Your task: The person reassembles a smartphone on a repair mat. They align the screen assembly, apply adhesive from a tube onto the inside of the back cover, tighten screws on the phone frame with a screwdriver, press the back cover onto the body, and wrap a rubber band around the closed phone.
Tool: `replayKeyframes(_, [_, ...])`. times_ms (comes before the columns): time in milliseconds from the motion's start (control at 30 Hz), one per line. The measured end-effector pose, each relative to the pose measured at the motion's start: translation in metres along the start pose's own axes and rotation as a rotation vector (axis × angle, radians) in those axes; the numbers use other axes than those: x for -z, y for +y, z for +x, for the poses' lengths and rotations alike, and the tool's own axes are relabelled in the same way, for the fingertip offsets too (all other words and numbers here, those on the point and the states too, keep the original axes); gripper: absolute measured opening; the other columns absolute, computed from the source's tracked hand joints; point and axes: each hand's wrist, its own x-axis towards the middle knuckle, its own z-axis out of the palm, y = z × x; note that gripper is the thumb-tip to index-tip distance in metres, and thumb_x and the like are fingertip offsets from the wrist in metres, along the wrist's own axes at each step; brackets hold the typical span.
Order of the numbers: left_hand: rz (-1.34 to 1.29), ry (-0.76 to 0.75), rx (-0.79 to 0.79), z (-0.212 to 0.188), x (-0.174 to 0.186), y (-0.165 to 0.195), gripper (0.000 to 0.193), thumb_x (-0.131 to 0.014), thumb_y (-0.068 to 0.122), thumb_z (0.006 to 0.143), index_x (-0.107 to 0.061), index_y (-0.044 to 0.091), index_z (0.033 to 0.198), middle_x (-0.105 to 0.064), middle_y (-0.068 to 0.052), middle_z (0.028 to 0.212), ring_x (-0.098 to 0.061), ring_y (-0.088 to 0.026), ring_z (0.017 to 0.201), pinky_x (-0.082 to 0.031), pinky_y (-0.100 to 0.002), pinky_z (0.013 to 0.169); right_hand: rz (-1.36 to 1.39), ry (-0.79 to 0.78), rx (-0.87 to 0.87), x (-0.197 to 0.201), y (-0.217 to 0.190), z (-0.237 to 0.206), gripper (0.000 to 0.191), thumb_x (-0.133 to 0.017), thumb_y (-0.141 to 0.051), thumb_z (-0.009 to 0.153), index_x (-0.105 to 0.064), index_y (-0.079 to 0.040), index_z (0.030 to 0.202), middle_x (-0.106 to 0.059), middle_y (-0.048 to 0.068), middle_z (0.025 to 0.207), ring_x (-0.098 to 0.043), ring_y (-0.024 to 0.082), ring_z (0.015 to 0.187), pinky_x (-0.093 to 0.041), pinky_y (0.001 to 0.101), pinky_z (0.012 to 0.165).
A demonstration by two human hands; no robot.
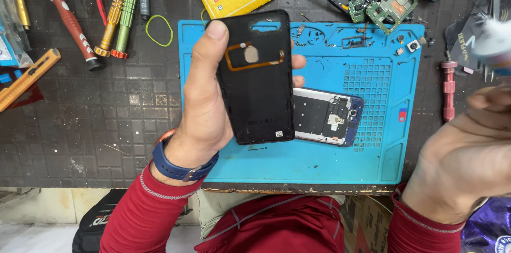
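Your left hand [205,109] is clamped on a black plastic phone back cover [258,75], inner face up, thumb along its left edge and fingertips showing past its right edge. It is held above the blue silicone repair mat [319,162] on the bench. An orange flex loop with a small grey pad [250,55] sits on the cover's far half.

Your right hand [466,157] is raised at the right edge of the view, blurred; you seem to grip something white and blurred [492,40], but whether the fingers are closed on it I cannot tell.

Just right of the cover, the opened phone body with a blue frame [330,117] lies flat on the mat, partly hidden by the cover. Loose green circuit boards [391,3] rest at the far right, and precision screwdrivers with red, gold and green handles [114,19] lie far left.

You appear to be at the inspection stage with the cover off. The next move calls for keeping the cover steady and handling the flex loop gently.
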Motion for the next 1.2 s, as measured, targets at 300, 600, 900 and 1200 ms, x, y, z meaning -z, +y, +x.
replayKeyframes(300, [0.004,0.048,-0.009,0.003,0.0,0.002,0.063,-0.036,0.051,0.106,-0.062,-0.002,0.126,-0.073,-0.025,0.109,-0.074,-0.032,0.093,-0.063,-0.043,0.081,0.019,-0.011,-0.034,0.003,-0.002,0.006,0.067,-0.04,-0.05,0.116,-0.056,0.015,0.123,-0.065,0.024,0.11,-0.073,0.033,0.089,-0.06,0.0322,0.069])
replayKeyframes(600, [0.006,0.001,-0.167,0.0,0.009,0.002,0.061,-0.041,0.05,0.114,-0.064,-0.005,0.125,-0.072,-0.021,0.107,-0.072,-0.027,0.094,-0.062,-0.039,0.087,0.037,-0.028,-0.048,0.003,-0.002,0.008,0.065,-0.041,-0.049,0.116,-0.056,0.014,0.124,-0.065,0.024,0.111,-0.073,0.033,0.089,-0.06,0.0322,0.069])
replayKeyframes(900, [0.104,0.161,-0.411,-0.007,0.022,0.019,0.047,-0.044,0.036,0.118,-0.065,-0.006,0.124,-0.073,-0.014,0.111,-0.071,-0.019,0.097,-0.059,-0.031,0.09,0.036,-0.033,-0.057,0.006,-0.002,0.007,0.064,-0.042,-0.048,0.115,-0.056,0.013,0.125,-0.065,0.024,0.111,-0.073,0.032,0.089,-0.06,0.0323,0.069])
replayKeyframes(1200, [0.248,0.292,-0.412,-0.01,0.021,0.027,0.041,-0.043,0.032,0.114,-0.069,0.0,0.112,-0.07,-0.013,0.09,-0.069,-0.022,0.074,-0.058,-0.035,0.066,0.03,-0.04,-0.063,0.007,-0.002,0.006,0.062,-0.043,-0.047,0.115,-0.056,0.013,0.126,-0.066,0.023,0.112,-0.073,0.032,0.09,-0.06,0.0324,0.07])
